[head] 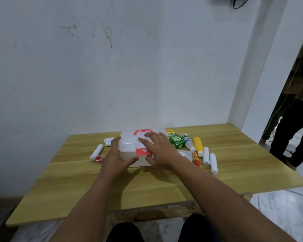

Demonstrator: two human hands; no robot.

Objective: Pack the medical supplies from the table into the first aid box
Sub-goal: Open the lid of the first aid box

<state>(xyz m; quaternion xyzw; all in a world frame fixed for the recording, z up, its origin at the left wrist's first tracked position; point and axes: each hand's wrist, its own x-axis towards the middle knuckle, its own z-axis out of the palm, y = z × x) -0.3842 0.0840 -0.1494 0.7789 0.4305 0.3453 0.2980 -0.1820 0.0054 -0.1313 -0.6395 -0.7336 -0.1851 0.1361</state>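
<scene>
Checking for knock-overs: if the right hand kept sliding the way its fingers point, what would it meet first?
Probably the red handle on the first aid box lid, which the right hand rests on; depth is unclear.

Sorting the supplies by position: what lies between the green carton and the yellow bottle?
In the head view, a white plastic bottle with blue lettering lies between the green carton and the yellow bottle, cap toward the person.

Translucent plastic first aid box [129, 144], matt wood-grain table [164, 186], seemingly laminate

"OB" on green carton [175, 140]
</scene>
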